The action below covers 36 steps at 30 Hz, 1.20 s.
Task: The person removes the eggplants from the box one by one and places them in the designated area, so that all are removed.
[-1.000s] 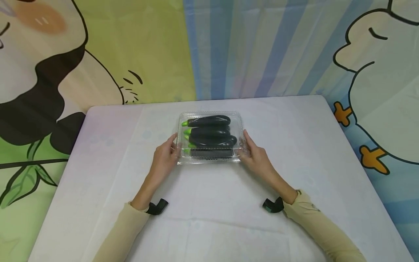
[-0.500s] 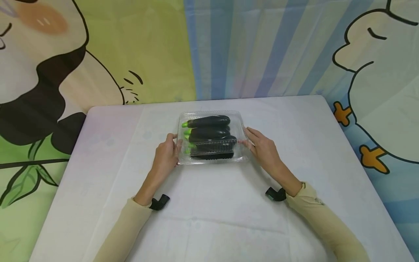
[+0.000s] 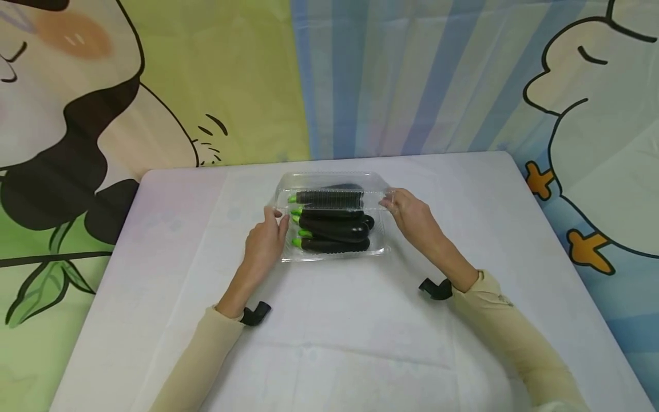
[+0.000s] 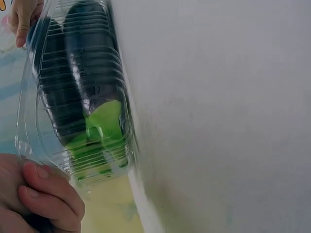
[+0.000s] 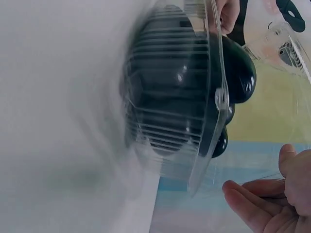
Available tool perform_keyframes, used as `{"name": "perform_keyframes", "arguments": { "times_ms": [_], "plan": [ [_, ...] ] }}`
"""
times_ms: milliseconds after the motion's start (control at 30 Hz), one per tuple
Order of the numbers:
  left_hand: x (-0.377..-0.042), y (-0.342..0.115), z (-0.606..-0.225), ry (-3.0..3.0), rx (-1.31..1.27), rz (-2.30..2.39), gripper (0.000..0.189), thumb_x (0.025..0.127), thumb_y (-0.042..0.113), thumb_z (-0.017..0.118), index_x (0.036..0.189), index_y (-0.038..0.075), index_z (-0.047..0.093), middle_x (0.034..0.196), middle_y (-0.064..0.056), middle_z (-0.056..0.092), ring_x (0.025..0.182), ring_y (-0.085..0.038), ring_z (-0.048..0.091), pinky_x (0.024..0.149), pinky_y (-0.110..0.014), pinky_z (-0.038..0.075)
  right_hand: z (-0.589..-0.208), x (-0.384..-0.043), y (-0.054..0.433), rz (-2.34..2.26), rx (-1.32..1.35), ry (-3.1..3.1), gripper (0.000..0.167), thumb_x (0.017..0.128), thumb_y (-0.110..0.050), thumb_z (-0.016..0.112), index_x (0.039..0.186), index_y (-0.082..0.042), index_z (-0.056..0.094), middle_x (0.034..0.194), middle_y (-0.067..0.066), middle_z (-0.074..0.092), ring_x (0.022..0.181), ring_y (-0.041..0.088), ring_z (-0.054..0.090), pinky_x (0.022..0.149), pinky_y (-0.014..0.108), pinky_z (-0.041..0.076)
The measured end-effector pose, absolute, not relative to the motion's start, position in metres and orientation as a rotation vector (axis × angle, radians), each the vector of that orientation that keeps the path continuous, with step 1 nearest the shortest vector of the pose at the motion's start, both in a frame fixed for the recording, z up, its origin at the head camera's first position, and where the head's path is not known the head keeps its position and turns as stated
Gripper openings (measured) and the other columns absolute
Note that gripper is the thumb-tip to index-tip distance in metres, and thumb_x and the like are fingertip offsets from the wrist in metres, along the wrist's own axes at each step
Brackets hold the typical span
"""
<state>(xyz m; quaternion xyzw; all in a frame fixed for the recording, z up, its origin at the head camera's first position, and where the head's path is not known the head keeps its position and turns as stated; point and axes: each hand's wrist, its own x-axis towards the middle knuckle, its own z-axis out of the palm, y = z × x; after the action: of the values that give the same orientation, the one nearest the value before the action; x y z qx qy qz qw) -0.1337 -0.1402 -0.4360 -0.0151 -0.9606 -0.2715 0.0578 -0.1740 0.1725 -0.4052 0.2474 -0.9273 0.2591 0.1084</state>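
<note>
A clear plastic clamshell box sits near the far middle of the table, holding several dark eggplants with green stem ends. Its hinged clear lid is partly raised, tilted up and back over the rear eggplants. My right hand pinches the lid's right front corner, with thumb and fingers visible in the right wrist view. At the box's left side, my left hand grips the rim near the corner; its curled fingers show in the left wrist view.
A white cloth covers the table. Behind it hangs a printed curtain with cartoon figures and stripes. Black wrist mounts sit at both sleeve cuffs.
The lid's front edge has swung up and back, uncovering the front eggplants. My right hand has moved up and away with the lid; my left hand has stayed beside the box's left side.
</note>
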Motion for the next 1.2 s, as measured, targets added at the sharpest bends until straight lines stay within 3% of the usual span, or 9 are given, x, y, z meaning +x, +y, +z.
{"name": "perform_keyframes", "arguments": {
  "times_ms": [233, 367, 633, 800, 1000, 1100, 1200],
  "plan": [
    [-0.136, -0.14, -0.436, -2.922, -0.049, -0.849, 0.039, 0.105, 0.028, 0.04, 0.132, 0.0, 0.041, 0.048, -0.001, 0.041, 0.04, -0.014, 0.035, 0.037, -0.026, 0.026, -0.403, -0.191, 0.172, 0.822, 0.679, -2.705, 0.034, 0.101, -0.022, 0.047, 0.107, 0.009, 0.058, 0.099, 0.022, 0.066, 0.085, 0.031, 0.066, 0.076, 0.042, 0.055],
    [-0.136, -0.141, -0.436, -2.921, -0.031, -0.897, 0.046, 0.105, 0.03, 0.041, 0.142, 0.004, 0.04, 0.05, -0.004, 0.046, 0.042, -0.016, 0.039, 0.038, -0.028, 0.029, -0.402, -0.198, 0.171, 0.855, 0.679, -2.684, 0.03, 0.101, -0.02, 0.046, 0.104, 0.008, 0.057, 0.095, 0.021, 0.066, 0.081, 0.03, 0.064, 0.07, 0.04, 0.053],
    [-0.136, -0.143, -0.438, -2.913, -0.057, -0.985, 0.052, 0.105, 0.03, 0.042, 0.149, 0.003, 0.035, 0.064, -0.008, 0.057, 0.053, -0.017, 0.045, 0.052, -0.03, 0.041, -0.396, -0.217, 0.17, 0.933, 0.645, -2.727, 0.029, 0.106, -0.018, 0.038, 0.098, 0.006, 0.052, 0.103, 0.022, 0.063, 0.097, 0.034, 0.067, 0.076, 0.044, 0.053],
    [-0.136, -0.142, -0.439, -2.879, -0.08, -1.015, 0.052, 0.104, 0.026, 0.044, 0.148, -0.002, 0.035, 0.092, -0.012, 0.054, 0.067, -0.018, 0.052, 0.058, -0.028, 0.046, -0.391, -0.231, 0.167, 0.973, 0.639, -2.728, 0.031, 0.106, -0.018, 0.037, 0.098, 0.007, 0.054, 0.103, 0.022, 0.063, 0.09, 0.034, 0.068, 0.078, 0.045, 0.054],
    [-0.135, -0.143, -0.442, -2.818, -0.071, -1.088, 0.05, 0.103, 0.022, 0.047, 0.145, -0.003, 0.04, 0.13, -0.018, 0.048, 0.065, -0.018, 0.064, 0.057, -0.026, 0.052, -0.386, -0.238, 0.166, 1.005, 0.645, -2.742, 0.029, 0.105, -0.017, 0.039, 0.094, 0.006, 0.053, 0.098, 0.023, 0.066, 0.087, 0.035, 0.069, 0.078, 0.047, 0.053],
    [-0.136, -0.144, -0.442, -2.814, -0.088, -1.093, 0.05, 0.102, 0.022, 0.048, 0.144, -0.004, 0.041, 0.145, -0.017, 0.042, 0.083, -0.026, 0.07, 0.073, -0.036, 0.058, -0.382, -0.242, 0.166, 0.996, 0.643, -2.755, 0.029, 0.105, -0.017, 0.04, 0.095, 0.007, 0.053, 0.094, 0.024, 0.067, 0.084, 0.035, 0.068, 0.075, 0.047, 0.052],
    [-0.138, -0.144, -0.442, -2.819, -0.108, -1.091, 0.05, 0.102, 0.023, 0.048, 0.145, -0.003, 0.04, 0.153, -0.014, 0.037, 0.113, -0.033, 0.063, 0.095, -0.046, 0.052, -0.378, -0.248, 0.164, 0.975, 0.649, -2.771, 0.031, 0.105, -0.019, 0.039, 0.098, 0.008, 0.053, 0.091, 0.024, 0.066, 0.082, 0.035, 0.067, 0.071, 0.045, 0.051]
  ]
}}
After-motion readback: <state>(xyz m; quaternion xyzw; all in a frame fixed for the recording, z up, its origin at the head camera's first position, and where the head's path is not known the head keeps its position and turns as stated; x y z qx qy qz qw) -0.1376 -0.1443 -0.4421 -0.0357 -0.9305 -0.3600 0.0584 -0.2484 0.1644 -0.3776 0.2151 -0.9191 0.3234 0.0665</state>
